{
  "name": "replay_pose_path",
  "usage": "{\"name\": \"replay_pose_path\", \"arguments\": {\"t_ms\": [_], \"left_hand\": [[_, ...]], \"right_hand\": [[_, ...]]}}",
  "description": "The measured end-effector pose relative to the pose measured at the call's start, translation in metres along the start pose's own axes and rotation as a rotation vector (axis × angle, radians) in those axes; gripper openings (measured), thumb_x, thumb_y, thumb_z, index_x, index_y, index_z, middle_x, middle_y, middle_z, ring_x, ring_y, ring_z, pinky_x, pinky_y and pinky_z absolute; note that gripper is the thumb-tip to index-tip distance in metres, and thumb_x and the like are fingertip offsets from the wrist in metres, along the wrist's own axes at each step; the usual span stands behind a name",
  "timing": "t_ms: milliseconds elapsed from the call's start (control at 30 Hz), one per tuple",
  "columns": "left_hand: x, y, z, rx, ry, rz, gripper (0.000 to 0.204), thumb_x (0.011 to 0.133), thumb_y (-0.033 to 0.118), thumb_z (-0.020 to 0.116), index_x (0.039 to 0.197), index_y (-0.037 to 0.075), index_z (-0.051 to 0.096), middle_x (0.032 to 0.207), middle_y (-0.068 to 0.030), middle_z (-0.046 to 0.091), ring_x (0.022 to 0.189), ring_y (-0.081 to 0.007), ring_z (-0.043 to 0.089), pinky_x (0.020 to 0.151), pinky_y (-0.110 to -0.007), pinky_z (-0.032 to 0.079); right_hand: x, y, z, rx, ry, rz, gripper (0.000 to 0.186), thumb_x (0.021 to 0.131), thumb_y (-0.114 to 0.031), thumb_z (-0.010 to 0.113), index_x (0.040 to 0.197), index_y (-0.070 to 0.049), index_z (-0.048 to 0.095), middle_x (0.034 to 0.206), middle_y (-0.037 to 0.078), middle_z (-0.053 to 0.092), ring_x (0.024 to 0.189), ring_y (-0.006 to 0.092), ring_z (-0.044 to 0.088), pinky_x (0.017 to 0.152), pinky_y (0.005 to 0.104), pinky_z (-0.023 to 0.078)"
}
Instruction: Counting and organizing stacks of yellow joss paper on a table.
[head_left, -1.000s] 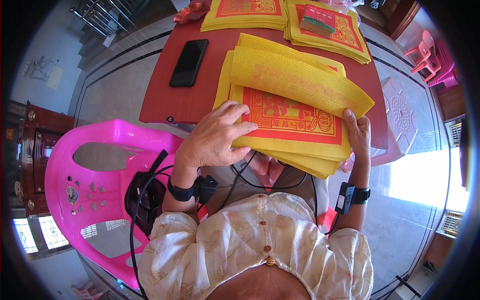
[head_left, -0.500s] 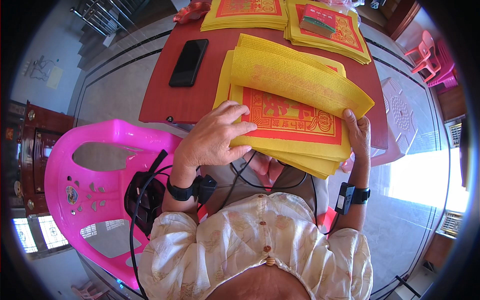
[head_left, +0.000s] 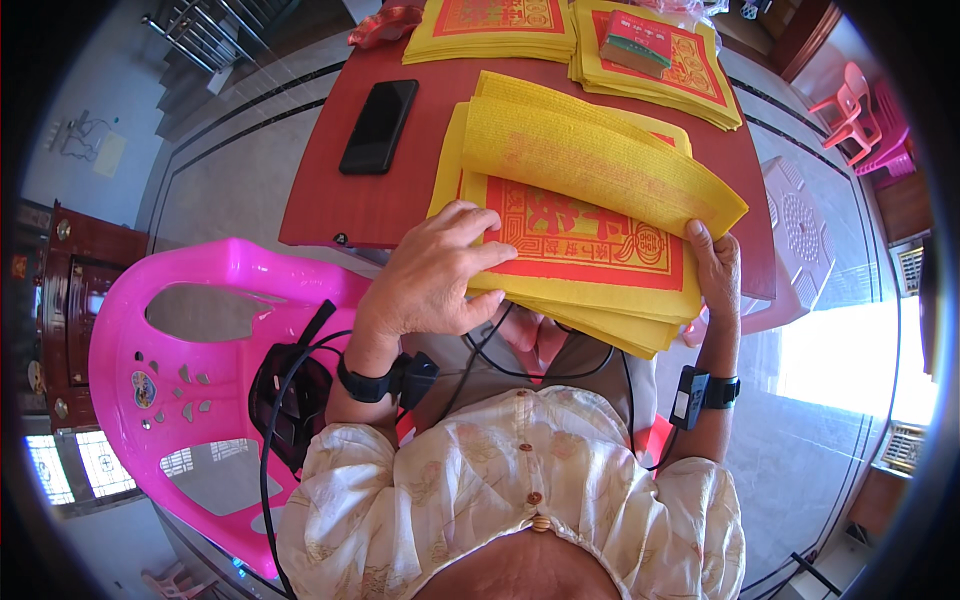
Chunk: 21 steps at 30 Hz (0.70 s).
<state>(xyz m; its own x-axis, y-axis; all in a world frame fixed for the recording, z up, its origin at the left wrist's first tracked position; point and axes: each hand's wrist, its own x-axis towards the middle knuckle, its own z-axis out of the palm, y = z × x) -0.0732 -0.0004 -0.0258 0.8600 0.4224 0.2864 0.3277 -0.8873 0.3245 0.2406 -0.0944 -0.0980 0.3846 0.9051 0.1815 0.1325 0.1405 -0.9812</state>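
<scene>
One yellow paper stack [head_left: 590, 258], lately unmoved, turning seemingly paused: right hand [head_left: 716, 268] grips curled sheets [head_left: 600, 160], left hand [head_left: 430, 270] rests unclenched.

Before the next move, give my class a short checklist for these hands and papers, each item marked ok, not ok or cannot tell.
1. Right hand grips the folded-back paper near its corner: ok.
2. Left hand is at the left side of the near stack, fingers over the printed top sheet: ok.
3. Near stack's edges are squared: not ok, sheets fan out unevenly.
4. Near stack lies wholly on the table: not ok, its near edge juts out over the lap.
5. Phone is apart from the paper: ok.
6. Number of sheets folded back: cannot tell.
</scene>
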Motion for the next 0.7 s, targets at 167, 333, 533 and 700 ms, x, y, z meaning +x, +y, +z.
{"name": "replay_pose_path", "arguments": {"t_ms": [167, 333, 533, 700], "left_hand": [[0.0004, -0.0004, 0.0031, 0.014, 0.031, -0.021, 0.036, 0.062, 0.018, 0.066, 0.094, 0.003, 0.065, 0.101, -0.0148, 0.055, 0.097, -0.0300, 0.052, 0.082, -0.038, 0.046], [0.0027, 0.0034, -0.0006, -0.026, -0.026, -0.079, 0.039, 0.058, 0.016, 0.065, 0.094, 0.002, 0.066, 0.106, -0.0183, 0.055, 0.101, -0.0336, 0.051, 0.087, -0.039, 0.044], [0.0013, 0.0017, 0.0059, -0.028, 0.031, -0.097, 0.034, 0.058, 0.013, 0.066, 0.090, 0.002, 0.067, 0.104, -0.0180, 0.056, 0.099, -0.0326, 0.052, 0.084, -0.038, 0.046], [0.0014, 0.0014, 0.0064, -0.052, 0.074, -0.076, 0.021, 0.062, 0.012, 0.065, 0.082, 0.004, 0.069, 0.099, -0.0149, 0.058, 0.095, -0.0297, 0.054, 0.079, -0.037, 0.047]], "right_hand": [[0.0008, 0.0022, -0.0006, 0.002, -0.013, 0.009, 0.029, 0.090, -0.026, 0.056, 0.097, 0.002, 0.058, 0.082, 0.004, 0.064, 0.072, 0.0056, 0.057, 0.064, 0.0221, 0.049], [0.0003, 0.0004, -0.0007, 0.001, -0.001, -0.001, 0.029, 0.090, -0.026, 0.056, 0.096, 0.002, 0.058, 0.082, 0.004, 0.064, 0.073, 0.0057, 0.057, 0.064, 0.0221, 0.049], [0.0006, 0.0016, -0.0011, -0.003, -0.006, -0.001, 0.029, 0.090, -0.027, 0.056, 0.095, 0.002, 0.059, 0.081, 0.004, 0.064, 0.071, 0.0052, 0.057, 0.063, 0.0213, 0.049], [0.0006, 0.0026, -0.0005, -0.005, -0.005, -0.010, 0.029, 0.090, -0.027, 0.056, 0.094, 0.002, 0.059, 0.080, 0.003, 0.063, 0.070, 0.0046, 0.056, 0.061, 0.0208, 0.048]]}}
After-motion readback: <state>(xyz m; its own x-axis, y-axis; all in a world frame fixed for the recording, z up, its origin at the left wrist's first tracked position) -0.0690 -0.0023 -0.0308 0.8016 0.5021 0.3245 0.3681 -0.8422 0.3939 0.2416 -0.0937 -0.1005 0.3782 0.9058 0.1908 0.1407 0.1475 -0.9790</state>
